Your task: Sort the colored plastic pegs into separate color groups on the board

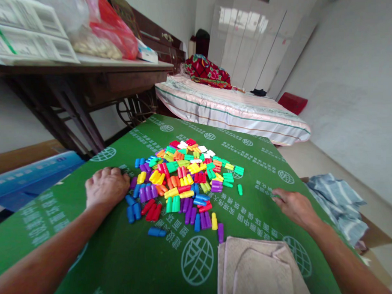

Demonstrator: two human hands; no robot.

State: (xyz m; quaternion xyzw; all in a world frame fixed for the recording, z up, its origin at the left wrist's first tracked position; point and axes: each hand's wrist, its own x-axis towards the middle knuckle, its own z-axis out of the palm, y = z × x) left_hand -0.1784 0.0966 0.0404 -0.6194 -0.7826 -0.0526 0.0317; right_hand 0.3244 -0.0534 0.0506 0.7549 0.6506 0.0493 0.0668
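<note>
My left hand (107,187) rests palm down on the green tabletop (121,256), its thumb beside the left edge of a pile of small bright plastic pieces (182,178). These are peg-shaped with a narrower end, many lying side by side in rows of one colour: red, yellow, blue, purple, green, orange and white. My right hand (292,205) lies on the right part of the table, apart from the pile, with fingers pointing left and nothing visible in it. A lone green piece (240,189) is the one nearest to it. A blue piece (157,232) lies in front.
A folded beige cloth (262,269) lies at the table's near edge. Left stands a sewing-machine table (128,71) bearing boxes and a red plastic bag (115,26). Behind is a bed (236,105). Crumpled blue fabric (337,207) sits on the right, beside cardboard.
</note>
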